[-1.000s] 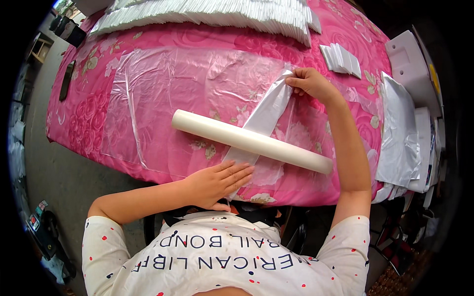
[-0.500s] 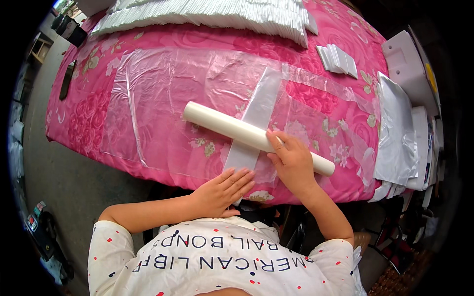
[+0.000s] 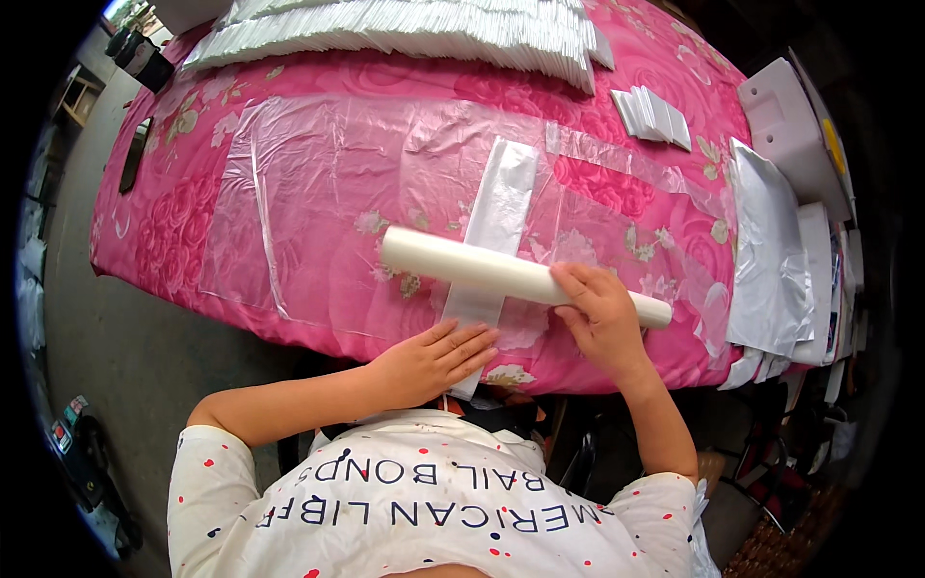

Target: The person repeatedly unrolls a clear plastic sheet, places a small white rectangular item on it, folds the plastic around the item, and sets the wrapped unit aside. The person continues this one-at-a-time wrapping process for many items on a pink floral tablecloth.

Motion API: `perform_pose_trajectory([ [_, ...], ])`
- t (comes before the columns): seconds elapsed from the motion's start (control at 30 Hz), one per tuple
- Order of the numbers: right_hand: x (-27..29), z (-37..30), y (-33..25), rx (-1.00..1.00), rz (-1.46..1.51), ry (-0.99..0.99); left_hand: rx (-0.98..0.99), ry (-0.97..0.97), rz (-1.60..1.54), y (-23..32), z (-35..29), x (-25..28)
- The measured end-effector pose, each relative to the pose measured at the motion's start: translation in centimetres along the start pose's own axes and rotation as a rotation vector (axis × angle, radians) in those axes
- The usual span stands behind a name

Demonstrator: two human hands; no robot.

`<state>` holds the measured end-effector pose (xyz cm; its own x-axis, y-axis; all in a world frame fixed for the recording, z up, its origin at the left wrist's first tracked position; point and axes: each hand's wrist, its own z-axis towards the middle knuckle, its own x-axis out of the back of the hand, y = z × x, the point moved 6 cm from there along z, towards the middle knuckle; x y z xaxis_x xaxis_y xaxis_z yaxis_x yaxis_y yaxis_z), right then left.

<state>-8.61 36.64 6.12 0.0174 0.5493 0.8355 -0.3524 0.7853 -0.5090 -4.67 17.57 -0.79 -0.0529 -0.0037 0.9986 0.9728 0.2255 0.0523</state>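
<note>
right hand (image 3: 599, 313) grips the roller (image 3: 482, 266), fingers over the top and thumb on the near side, closer to its right end. the roller is white and lies slantwise across the strip (image 3: 502, 193), its left end farther from the person; whether it presses on the strip or is lifted a little, i cannot tell. left hand (image 3: 429, 364) is flat, palm down and holding nothing up, with its fingers on the strip's near end at the table edge. the strip, pale and narrow, runs away from the person over a clear sheet (image 3: 323, 212) on the pink cloth (image 3: 173, 217). beyond it stands a long row of white packets (image 3: 405, 43); a small pile (image 3: 651, 118) lies to the right.
</note>
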Motion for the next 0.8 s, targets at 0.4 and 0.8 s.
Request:
perform_pose_trajectory([
  [0.4,-1.8,10.5,4.5,0.131,-0.157,0.161,0.035,0.073,-0.105,1.6,-0.1,-0.5],
  [0.8,-5.1,3.3,-2.7,0.291,0.169,-0.352,0.012,0.331,-0.393,-1.5,-1.8,2.1],
])
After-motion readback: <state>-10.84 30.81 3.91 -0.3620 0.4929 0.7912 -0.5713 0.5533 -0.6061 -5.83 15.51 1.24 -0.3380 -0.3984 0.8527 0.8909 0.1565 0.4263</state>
